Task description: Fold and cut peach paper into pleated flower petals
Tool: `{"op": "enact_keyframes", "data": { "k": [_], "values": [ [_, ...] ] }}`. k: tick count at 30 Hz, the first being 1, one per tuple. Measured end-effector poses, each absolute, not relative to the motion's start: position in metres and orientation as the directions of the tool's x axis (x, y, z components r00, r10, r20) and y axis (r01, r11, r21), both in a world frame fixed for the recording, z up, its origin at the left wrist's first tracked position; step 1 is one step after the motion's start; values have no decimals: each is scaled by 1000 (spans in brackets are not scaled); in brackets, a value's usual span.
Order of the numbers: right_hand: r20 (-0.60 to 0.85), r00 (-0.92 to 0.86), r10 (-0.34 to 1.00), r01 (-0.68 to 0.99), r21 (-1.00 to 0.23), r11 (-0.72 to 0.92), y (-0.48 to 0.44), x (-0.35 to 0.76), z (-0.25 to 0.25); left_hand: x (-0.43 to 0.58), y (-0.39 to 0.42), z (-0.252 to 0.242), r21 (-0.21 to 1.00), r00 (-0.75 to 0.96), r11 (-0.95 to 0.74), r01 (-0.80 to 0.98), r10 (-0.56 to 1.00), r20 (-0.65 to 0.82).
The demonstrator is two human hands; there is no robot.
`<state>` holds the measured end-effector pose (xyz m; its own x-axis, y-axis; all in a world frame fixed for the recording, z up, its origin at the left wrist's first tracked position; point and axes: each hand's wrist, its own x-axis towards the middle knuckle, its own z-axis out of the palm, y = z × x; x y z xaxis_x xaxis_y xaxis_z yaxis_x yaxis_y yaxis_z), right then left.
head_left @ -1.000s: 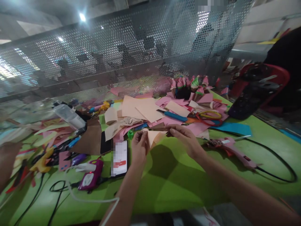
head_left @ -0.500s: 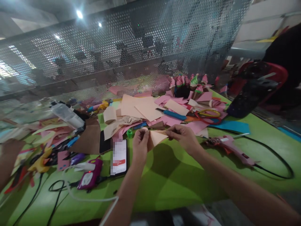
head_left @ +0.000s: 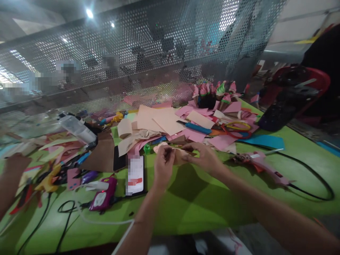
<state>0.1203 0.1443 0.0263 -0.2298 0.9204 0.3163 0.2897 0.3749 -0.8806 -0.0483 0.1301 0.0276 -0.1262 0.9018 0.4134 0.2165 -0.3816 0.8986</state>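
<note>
A small peach craft sheet (head_left: 179, 158), foam or paper, is held above the green table between my two hands. My left hand (head_left: 163, 163) pinches its left side, the fingers curled in. From the right, my right hand (head_left: 199, 156) grips the other side between thumb and fingers. The piece looks bent or curled, and much of it is hidden by my fingers. Just behind my left hand lies a round pale-pink piece (head_left: 158, 147), next to a small green object (head_left: 147, 148).
Peach sheets (head_left: 159, 122), a blue cutter knife (head_left: 198, 128) and scissors (head_left: 236, 130) lie behind my hands. A pink glue gun (head_left: 268, 168) rests at right. A phone (head_left: 135, 177) and purple power strip (head_left: 103, 198) are at left, near another person's hand (head_left: 16, 166).
My hands have come closer together, my left hand shifting slightly right. The peach sheet, flat and pointed before, now looks curled between them.
</note>
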Motion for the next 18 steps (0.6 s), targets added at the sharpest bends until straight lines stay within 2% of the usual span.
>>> {"op": "enact_keyframes", "data": {
  "k": [9,12,18],
  "values": [
    [179,-213,961,129,-969,209,151,126,30,-51,134,28,943,-129,-312,117,937,326],
    [147,-236,961,119,-977,179,150,124,31,-51,134,28,945,-116,-306,114,941,319],
    [128,-166,978,83,-986,143,150,121,27,-49,135,25,953,-90,-292,84,950,299]
  ]
}}
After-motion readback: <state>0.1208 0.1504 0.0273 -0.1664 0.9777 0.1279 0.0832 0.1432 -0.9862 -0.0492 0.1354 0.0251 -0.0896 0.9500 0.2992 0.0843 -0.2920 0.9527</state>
